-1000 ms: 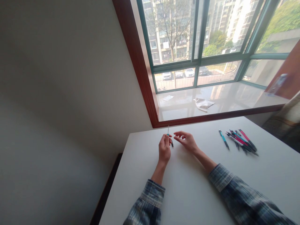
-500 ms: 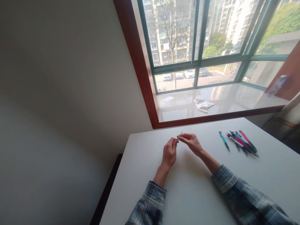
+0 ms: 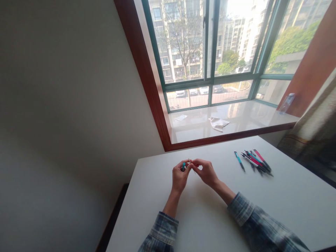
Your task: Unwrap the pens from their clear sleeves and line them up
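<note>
My left hand (image 3: 179, 178) is closed around a teal pen barrel (image 3: 183, 166), whose rounded end sticks up between the fingers. Its thumb and fingertip meet the right fingertips. Between the two hands, my right hand (image 3: 208, 173) pinches a thin, light rod that looks like a pen refill (image 3: 189, 161). The rod stands steeply tilted beside the barrel, apart from it. Whether the left fingertips also grip the rod, I cannot tell. Both hands are above the white table (image 3: 204, 224).
On the right of the table lies a teal pen (image 3: 239, 161), beside a pile of several pens (image 3: 258, 162) in pink, white, teal and black. A crumpled white cloth (image 3: 218, 124) and a paper (image 3: 181, 118) lie on the windowsill. A wall (image 3: 78, 105) rises at the left.
The thin rod has swung from leaning right to leaning left. The teal barrel now shows upright in my left hand, apart from the rod. The whole view has shifted slightly.
</note>
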Available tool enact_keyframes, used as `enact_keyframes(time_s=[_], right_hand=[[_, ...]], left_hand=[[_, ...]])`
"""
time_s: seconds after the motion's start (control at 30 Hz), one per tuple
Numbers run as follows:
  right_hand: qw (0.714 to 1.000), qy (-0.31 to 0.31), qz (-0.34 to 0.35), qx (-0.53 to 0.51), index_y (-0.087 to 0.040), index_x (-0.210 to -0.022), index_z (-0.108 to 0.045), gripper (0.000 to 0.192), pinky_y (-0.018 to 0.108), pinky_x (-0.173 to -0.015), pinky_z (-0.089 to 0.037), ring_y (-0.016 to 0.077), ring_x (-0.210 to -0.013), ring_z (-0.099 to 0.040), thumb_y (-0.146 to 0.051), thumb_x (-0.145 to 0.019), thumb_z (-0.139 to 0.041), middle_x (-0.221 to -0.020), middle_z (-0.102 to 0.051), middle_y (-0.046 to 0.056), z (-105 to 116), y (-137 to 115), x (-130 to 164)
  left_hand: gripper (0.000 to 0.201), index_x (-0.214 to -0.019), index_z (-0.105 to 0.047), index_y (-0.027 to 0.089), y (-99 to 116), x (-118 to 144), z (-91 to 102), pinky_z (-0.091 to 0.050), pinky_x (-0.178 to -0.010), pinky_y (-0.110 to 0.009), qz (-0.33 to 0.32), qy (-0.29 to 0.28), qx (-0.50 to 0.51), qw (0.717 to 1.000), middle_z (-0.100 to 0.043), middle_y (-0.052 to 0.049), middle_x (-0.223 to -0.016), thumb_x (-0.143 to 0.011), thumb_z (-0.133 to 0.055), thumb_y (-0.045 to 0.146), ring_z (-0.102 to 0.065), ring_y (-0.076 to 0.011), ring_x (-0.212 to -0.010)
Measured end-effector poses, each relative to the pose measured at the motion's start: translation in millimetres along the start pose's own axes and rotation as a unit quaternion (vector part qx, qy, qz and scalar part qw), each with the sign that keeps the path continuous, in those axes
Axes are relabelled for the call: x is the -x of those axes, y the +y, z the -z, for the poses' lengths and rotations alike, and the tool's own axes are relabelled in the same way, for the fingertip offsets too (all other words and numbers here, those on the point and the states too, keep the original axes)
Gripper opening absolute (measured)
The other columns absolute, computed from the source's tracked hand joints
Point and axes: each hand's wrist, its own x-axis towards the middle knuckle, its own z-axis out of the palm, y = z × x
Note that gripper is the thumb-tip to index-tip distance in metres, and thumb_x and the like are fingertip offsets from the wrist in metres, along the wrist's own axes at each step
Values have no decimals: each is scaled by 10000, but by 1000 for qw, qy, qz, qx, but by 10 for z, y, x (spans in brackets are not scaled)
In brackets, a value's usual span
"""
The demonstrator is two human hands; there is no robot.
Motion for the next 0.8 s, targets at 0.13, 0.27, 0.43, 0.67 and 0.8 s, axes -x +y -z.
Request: enact_keyframes(time_s=[0.13,0.27,0.43,0.67,0.8], right_hand=[[1000,13,-16,12,-258,-943,-790,250,387,-783,-584,231,-761,-707,-467,-935,-653,-871,-791,51,-25,-122,124],[998,31,-53,-24,-269,-987,-778,193,402,-797,-602,239,-772,-730,-418,-900,-690,-878,-795,41,25,-193,246],[995,55,-71,-52,-275,-927,-736,148,420,-792,-617,253,-783,-739,-404,-886,-676,-858,-778,32,40,-273,430],[998,50,-46,2,-254,-898,-708,125,369,-745,-578,226,-744,-693,-318,-915,-603,-833,-746,37,27,-324,657],[997,-44,17,55,-224,-870,-720,150,289,-703,-530,172,-692,-648,-173,-888,-580,-774,-700,21,-163,-370,786]], left_hand=[[440,-890,-799,138,-5,12,-25,-328,-490,-222,8,20,25,999,-631,-16,-660,-748,-816,553,-404,-91,-529],[415,-860,-771,143,0,47,-57,-281,-457,-209,18,0,31,999,-532,31,-556,-792,-785,552,-363,-73,-479],[411,-807,-736,141,30,84,-107,-325,-455,-210,10,18,29,999,-610,3,-631,-783,-794,547,-394,-68,-471],[477,-881,-741,129,136,96,98,-356,-456,-207,1,116,69,991,-707,-56,-780,-724,-825,571,-427,-64,-483],[496,-876,-731,137,110,183,563,-333,-445,-201,-13,235,38,971,-678,-21,-739,-711,-813,598,-405,-59,-476]])
